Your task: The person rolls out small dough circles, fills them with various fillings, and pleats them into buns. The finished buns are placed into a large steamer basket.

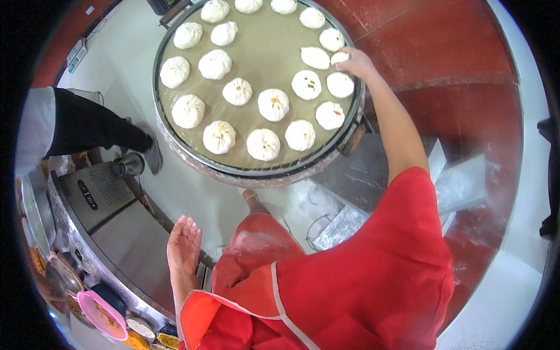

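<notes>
My right hand (356, 63) grips a small white bun (339, 58) at the right rim of a large round steamer tray (271, 43). Beside it on the tray lies an elongated dough bun (315, 57). Several pleated stuffed buns sit around the mat, some showing bits of filling at the top, such as the bun with an orange fleck (273, 105) and the bun with green pieces (306, 85). My left hand (185, 245) hangs low at my left side with its palm turned up, holding nothing. Flour whitens its fingertips.
A wooden handle (352, 139) juts from the steamer's near right side. At left another person's dark-trousered leg (87, 124) stands near a metal appliance (100, 192) with lit indicators. A pink basin (103, 315) is at lower left. Floury metal boxes (341, 227) stand right of my legs.
</notes>
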`<state>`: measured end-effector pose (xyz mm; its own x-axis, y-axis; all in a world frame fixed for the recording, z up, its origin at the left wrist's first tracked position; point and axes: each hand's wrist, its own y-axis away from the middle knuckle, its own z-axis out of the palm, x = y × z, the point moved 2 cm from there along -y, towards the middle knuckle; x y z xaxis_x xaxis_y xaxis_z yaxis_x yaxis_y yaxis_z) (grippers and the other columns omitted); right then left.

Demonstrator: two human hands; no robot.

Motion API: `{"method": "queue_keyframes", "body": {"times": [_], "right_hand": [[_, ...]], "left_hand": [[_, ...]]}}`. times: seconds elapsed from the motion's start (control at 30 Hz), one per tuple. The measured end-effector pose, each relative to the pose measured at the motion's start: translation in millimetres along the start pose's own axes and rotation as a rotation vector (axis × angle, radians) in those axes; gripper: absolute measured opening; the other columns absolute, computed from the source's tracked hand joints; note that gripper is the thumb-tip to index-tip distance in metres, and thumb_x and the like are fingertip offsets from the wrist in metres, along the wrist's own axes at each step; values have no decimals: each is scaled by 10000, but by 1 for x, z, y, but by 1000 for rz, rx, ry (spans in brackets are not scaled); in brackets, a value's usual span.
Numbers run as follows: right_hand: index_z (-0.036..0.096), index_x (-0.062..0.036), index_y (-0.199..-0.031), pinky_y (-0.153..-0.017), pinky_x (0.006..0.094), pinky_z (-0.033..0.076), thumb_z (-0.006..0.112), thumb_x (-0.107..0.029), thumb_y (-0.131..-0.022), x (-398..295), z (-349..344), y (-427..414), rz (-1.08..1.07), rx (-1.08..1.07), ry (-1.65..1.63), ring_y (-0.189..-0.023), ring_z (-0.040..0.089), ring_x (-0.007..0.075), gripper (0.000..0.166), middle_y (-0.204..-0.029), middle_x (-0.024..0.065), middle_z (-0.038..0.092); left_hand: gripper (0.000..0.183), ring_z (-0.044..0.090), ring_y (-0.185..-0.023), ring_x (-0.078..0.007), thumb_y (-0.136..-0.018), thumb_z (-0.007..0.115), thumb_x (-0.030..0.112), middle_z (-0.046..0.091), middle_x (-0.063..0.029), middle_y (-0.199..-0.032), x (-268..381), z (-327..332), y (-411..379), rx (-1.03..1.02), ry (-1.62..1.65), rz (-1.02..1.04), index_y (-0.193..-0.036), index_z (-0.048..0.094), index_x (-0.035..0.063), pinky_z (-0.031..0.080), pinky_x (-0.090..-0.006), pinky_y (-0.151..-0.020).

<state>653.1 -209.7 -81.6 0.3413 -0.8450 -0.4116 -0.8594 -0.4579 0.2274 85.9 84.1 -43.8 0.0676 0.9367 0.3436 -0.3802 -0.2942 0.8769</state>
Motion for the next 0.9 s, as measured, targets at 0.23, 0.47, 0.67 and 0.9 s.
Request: {"method": "queue_keyframes", "body": {"times": [0.23, 0.47, 0.67, 0.9], "right_hand": [[566, -28, -1142, -752, 299, 523, 707, -178, -767, 13, -15, 8, 428, -10, -997, -945, 618, 193, 428, -1038, 108, 632], [573, -19, -1146, -803, 280, 517, 666, -157, -816, -93, -21, -10, -18, -158, -857, -950, 606, 178, 370, -1048, 94, 617], [647, -84, -1029, -758, 359, 495, 711, -257, -708, -121, 26, -58, -235, 23, 16, -867, 631, 249, 370, -926, 136, 655], [630, -58, -1056, -775, 383, 478, 708, -330, -711, -127, 21, -55, 37, -108, -280, -899, 615, 284, 447, -978, 141, 649]], "left_hand": [[211, 627, -838, -167, -880, 589, 162, 650, -51, -947, -2, -4, 4, -31, 38, 8, -1061, 586, 54, 515, -309, -814], [199, 629, -837, -171, -878, 591, 161, 650, -53, -943, -9, -5, 6, 37, 34, 3, -1047, 592, 56, 518, -317, -803], [254, 604, -908, -151, -873, 598, 193, 635, -20, -990, -7, -5, -2, -27, -35, -4, -1096, 582, 73, 492, -308, -842], [219, 625, -846, -160, -869, 603, 164, 647, -45, -931, -9, 3, -8, 61, -7, 4, -1060, 588, 57, 523, -311, -801]]}}
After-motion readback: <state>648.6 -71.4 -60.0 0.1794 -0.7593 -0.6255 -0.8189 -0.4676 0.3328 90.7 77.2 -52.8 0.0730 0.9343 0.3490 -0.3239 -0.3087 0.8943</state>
